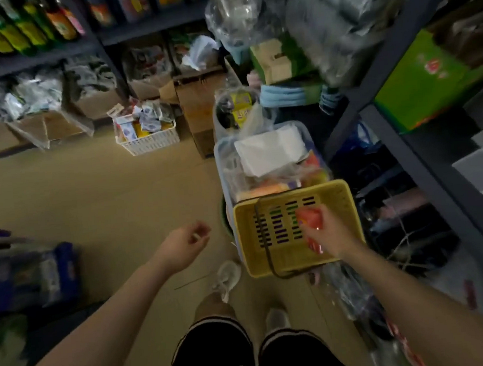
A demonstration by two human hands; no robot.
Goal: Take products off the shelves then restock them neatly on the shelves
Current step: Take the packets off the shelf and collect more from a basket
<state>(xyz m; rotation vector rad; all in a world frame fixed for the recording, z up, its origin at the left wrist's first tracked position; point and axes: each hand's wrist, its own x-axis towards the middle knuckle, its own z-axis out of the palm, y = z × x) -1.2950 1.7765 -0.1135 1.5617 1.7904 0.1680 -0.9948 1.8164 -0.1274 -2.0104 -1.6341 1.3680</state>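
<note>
My right hand (pixel 328 233) grips a small red-orange packet (pixel 310 220) just above a yellow slotted basket (pixel 334 195), which stands on the floor at my right with its dark handle folded down. The basket's bottom looks bare. My left hand (pixel 186 244) hangs over the floor left of the basket, fingers loosely curled with nothing in them. Behind the basket a pale blue bin (pixel 218 152) holds white bags and orange packs.
Dark metal shelving (pixel 424 149) with a green box (pixel 424 79) lines the right side. Cardboard boxes (pixel 198 105) and a white crate (pixel 150 141) of packets stand on the floor ahead. Bottles fill the far-left shelf (pixel 19 59). Blue packs (pixel 29 277) lie at my left.
</note>
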